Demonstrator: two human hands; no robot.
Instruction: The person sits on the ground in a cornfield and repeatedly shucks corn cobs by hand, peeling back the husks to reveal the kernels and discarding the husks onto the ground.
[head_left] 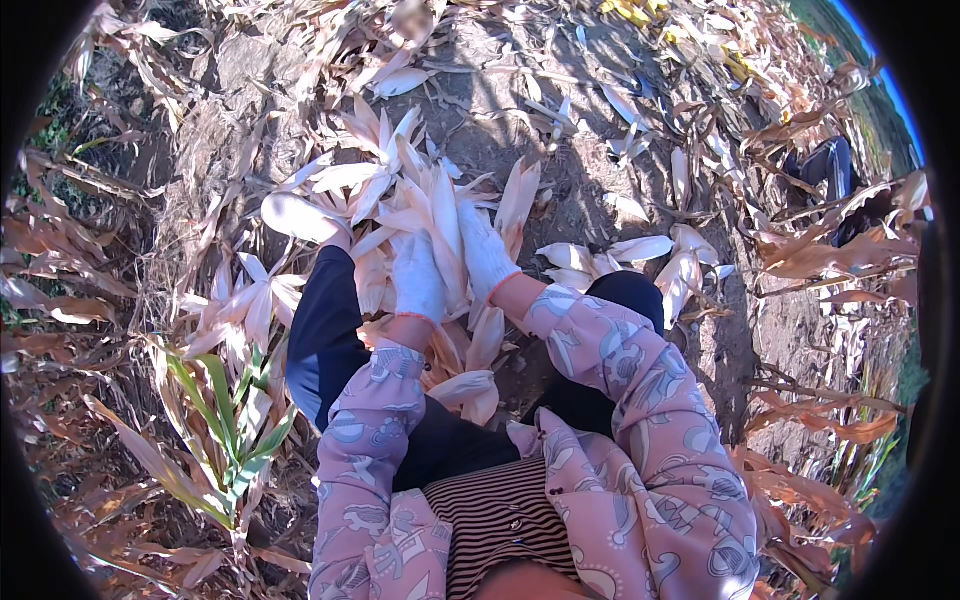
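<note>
Left grip (418, 275) and right grip (484, 245), both white-gloved, flank a pale corn husk (447, 235) right of the white shoe (297, 217); how far their fingers close, I cannot tell. More husks (258, 303) lie nearer the body than that shoe.

Forearms (378, 412) stretched forward, left hand (418, 277) and right hand (484, 252) gloved, near each other
</note>
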